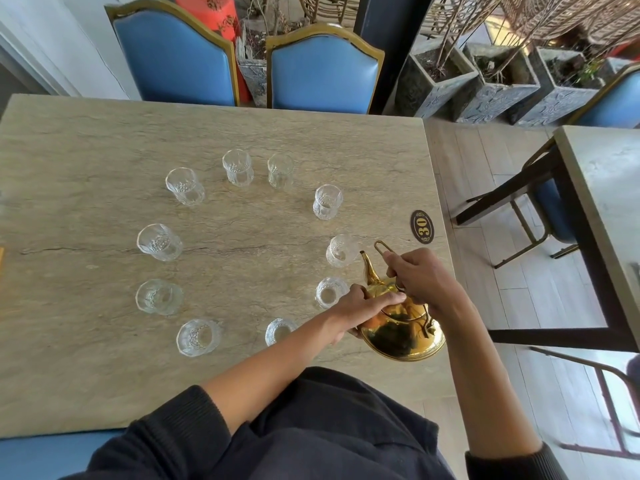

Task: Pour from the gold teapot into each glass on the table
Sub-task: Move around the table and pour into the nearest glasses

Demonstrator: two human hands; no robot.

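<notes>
A gold teapot (401,336) hangs tilted above the table's right side, its spout (367,268) pointing up toward a clear glass (341,251). My right hand (420,278) grips the wire handle over the pot. My left hand (363,304) lies on the lid with its fingers pressed flat across it. Several clear patterned glasses stand in a ring on the stone-look table (86,375), among them one (330,292) just left of the pot and one (278,330) partly behind my left forearm. All glasses look empty.
A black oval number plate (423,226) lies near the table's right edge. Two blue chairs (176,57) stand behind the far edge, stone planters (498,84) at the back right. A second table (609,188) stands across a narrow aisle on the right.
</notes>
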